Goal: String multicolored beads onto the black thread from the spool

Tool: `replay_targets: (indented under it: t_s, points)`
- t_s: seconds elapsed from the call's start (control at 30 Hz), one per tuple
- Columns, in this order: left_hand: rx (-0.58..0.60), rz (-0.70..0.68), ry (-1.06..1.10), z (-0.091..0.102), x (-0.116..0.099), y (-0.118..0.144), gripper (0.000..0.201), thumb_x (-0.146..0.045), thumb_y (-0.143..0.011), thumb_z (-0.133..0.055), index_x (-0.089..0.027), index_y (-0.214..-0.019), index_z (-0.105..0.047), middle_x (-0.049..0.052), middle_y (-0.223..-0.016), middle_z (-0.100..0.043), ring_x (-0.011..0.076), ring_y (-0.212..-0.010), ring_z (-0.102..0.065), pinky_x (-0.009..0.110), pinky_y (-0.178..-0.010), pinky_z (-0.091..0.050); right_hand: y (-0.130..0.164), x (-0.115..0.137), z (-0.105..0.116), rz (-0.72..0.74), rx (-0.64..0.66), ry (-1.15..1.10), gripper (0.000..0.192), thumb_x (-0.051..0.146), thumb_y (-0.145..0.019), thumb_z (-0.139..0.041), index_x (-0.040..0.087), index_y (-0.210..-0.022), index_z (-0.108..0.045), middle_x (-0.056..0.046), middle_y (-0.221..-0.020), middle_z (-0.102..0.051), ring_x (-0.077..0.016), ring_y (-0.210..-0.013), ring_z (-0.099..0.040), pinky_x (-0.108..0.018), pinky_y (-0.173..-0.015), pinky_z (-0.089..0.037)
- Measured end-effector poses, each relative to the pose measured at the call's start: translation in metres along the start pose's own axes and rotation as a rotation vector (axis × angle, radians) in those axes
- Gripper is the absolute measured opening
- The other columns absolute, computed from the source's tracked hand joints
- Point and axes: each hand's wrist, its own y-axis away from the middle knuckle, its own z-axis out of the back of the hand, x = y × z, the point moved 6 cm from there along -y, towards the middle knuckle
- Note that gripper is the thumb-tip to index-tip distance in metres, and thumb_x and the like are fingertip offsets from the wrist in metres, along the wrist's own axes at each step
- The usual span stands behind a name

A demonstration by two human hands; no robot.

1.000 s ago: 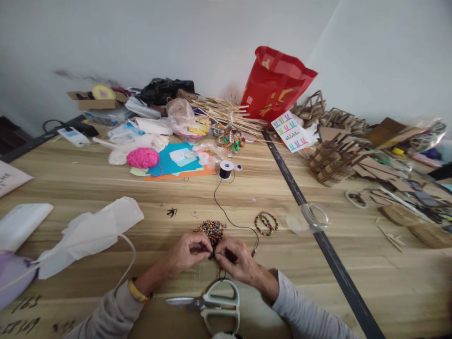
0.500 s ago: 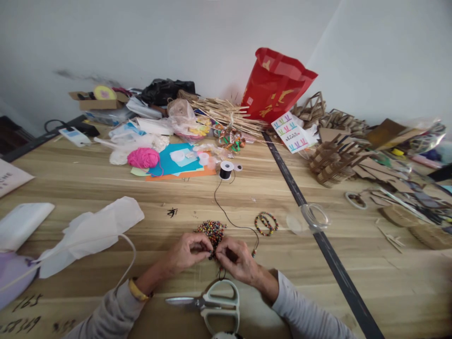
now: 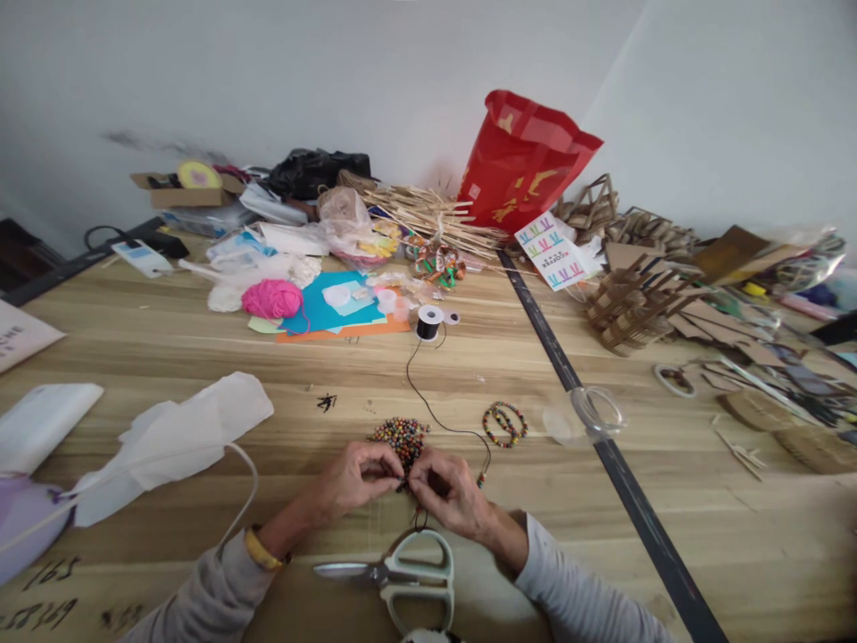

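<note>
Left hand [image 3: 352, 482] pinches something tiny, likely a bead, at the fingertips; right hand [image 3: 450, 493] pinches the black thread [image 3: 428, 411] against it, just before the bead pile [image 3: 400, 435] on the worktop [image 3: 167, 348]; steadiness seems wise, thread end short; spool [image 3: 428, 321] sits beyond.

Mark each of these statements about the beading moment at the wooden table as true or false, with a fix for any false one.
1. Both hands, left hand and right hand, meet fingertip to fingertip just below the pile of beads. True.
2. The scissors are held in the right hand. False: they lie on the table, nearer than the hands.
3. A black cord runs from the spool towards the hands. True.
4. The pink yarn ball lies right of the red bag. False: it lies to its left.
</note>
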Motion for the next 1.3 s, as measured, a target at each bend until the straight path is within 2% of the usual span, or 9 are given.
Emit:
replay_targets:
  t_s: [1.3]
  points:
    - [0.019,-0.019,-0.022,-0.0006,-0.0016,0.0015,0.011,-0.021,-0.070,-0.065,-0.011,-0.074,-0.065,0.006,-0.076,-0.067,0.0152,-0.073,-0.062,0.024,-0.070,-0.050,-0.0009,0.0051,-0.0004,0.014,0.020,0.046,0.009,0.019,-0.084,-0.050,0.017,-0.077,-0.055,0.000,-0.062,-0.051,-0.0105,-0.057,-0.046,-0.020,-0.053,-0.037]
